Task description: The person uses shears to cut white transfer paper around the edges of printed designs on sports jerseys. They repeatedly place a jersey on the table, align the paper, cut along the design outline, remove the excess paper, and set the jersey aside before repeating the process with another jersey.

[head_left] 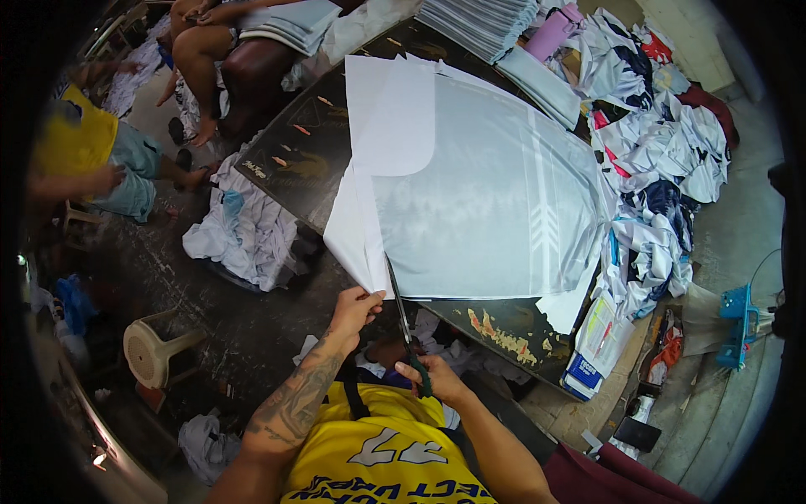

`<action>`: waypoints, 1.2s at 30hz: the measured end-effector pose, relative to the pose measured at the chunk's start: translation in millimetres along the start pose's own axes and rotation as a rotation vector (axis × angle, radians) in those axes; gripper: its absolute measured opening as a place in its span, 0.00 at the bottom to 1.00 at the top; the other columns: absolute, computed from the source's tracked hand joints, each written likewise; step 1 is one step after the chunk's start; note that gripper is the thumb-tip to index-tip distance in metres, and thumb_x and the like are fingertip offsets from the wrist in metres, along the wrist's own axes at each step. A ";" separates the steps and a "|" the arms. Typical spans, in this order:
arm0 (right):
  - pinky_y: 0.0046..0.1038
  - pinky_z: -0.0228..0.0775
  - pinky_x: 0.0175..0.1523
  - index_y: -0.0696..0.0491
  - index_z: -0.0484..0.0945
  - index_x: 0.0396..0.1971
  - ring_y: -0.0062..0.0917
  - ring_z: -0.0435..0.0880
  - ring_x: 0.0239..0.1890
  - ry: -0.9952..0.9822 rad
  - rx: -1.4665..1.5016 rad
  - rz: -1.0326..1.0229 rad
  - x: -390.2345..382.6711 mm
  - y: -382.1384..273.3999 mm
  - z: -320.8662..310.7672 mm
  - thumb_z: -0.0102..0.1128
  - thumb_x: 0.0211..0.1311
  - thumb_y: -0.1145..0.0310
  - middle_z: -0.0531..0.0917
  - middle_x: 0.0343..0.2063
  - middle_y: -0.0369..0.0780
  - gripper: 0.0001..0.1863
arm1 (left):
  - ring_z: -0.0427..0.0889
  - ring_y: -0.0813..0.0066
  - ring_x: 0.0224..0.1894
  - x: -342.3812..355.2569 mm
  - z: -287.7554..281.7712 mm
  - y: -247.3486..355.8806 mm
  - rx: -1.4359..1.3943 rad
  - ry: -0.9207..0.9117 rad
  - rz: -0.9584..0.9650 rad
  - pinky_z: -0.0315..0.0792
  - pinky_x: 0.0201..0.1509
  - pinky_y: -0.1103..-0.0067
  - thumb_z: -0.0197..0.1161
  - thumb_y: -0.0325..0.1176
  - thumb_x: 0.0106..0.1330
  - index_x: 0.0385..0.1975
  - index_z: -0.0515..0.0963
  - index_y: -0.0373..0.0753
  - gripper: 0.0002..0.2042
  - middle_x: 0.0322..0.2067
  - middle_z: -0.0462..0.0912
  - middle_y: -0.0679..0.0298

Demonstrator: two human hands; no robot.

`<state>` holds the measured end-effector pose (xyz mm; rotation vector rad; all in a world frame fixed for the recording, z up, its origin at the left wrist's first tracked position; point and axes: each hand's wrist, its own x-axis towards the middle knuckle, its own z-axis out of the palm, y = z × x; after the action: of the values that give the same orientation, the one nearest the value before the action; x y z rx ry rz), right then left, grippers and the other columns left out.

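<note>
A large pale grey fabric panel (pixel 478 202) with white arrow stripes lies over a dark table. White fabric (pixel 357 227) runs along its left edge and folds down toward me. My left hand (pixel 361 309) is closed on the lower corner of this white fabric, thumb and fingers pinching it. Dark-handled scissors (pixel 406 326) are in my right hand (pixel 435 376), its fingers wrapped round the handles. Their blades point away from me and reach in at the lower left edge of the grey panel, beside the white fabric. A white piece with a rounded corner (pixel 390 118) lies on top at the far left.
The worn table (pixel 294 151) shows at the left and near edges. Fabric heaps (pixel 663 151) lie right; stacked grey sheets (pixel 478 25) and a pink bottle (pixel 554 32) stand far back. A stool (pixel 151 349) and fabric bundle (pixel 248 227) are left. A person in yellow (pixel 92 126) is nearby.
</note>
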<state>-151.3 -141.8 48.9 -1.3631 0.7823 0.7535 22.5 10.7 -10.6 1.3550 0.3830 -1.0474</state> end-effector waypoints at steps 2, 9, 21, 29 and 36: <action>0.25 0.72 0.30 0.54 0.80 0.28 0.21 0.81 0.22 0.049 -0.003 -0.016 3.3 -15.3 0.6 0.71 0.66 0.36 0.81 0.19 0.35 0.31 | 0.81 0.83 0.38 1.6 -1.0 -0.3 0.012 -0.005 0.020 0.73 0.43 0.81 0.71 0.35 0.73 0.46 0.87 0.39 0.09 0.35 0.83 0.72; 0.24 0.72 0.31 0.55 0.80 0.29 0.21 0.81 0.22 0.004 0.057 -0.016 31.0 -78.4 -5.4 0.70 0.65 0.31 0.79 0.19 0.35 0.35 | 0.81 0.82 0.36 0.6 -8.3 4.9 0.090 -0.005 -0.004 0.73 0.41 0.81 0.71 0.35 0.73 0.42 0.86 0.36 0.08 0.34 0.84 0.70; 0.25 0.69 0.26 0.56 0.81 0.23 0.22 0.80 0.19 0.089 -0.071 0.019 84.1 -145.6 -28.8 0.74 0.61 0.32 0.79 0.17 0.36 0.36 | 0.80 0.81 0.33 -8.4 -44.3 57.8 -0.221 -0.292 -0.056 0.72 0.37 0.81 0.71 0.36 0.72 0.45 0.86 0.36 0.11 0.34 0.86 0.66; 0.24 0.69 0.30 0.55 0.83 0.29 0.21 0.81 0.23 0.223 0.208 0.117 17.8 -109.6 92.0 0.65 0.67 0.30 0.79 0.19 0.35 0.36 | 0.80 0.78 0.32 69.6 -123.8 303.3 0.050 -0.209 0.659 0.72 0.38 0.78 0.67 0.36 0.74 0.48 0.81 0.38 0.10 0.34 0.84 0.67; 0.26 0.71 0.42 0.50 0.75 0.35 0.20 0.77 0.31 0.455 1.188 -0.221 173.1 -224.6 243.1 0.58 0.75 0.33 0.75 0.27 0.33 0.31 | 0.73 0.60 0.62 227.1 -40.5 289.8 1.420 -0.127 1.412 0.61 0.67 0.60 0.69 0.35 0.62 0.52 0.76 0.41 0.19 0.54 0.76 0.61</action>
<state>142.3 88.8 37.4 -0.4858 1.1391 -0.2545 382.3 -77.0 -17.4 2.0899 -1.5360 0.0010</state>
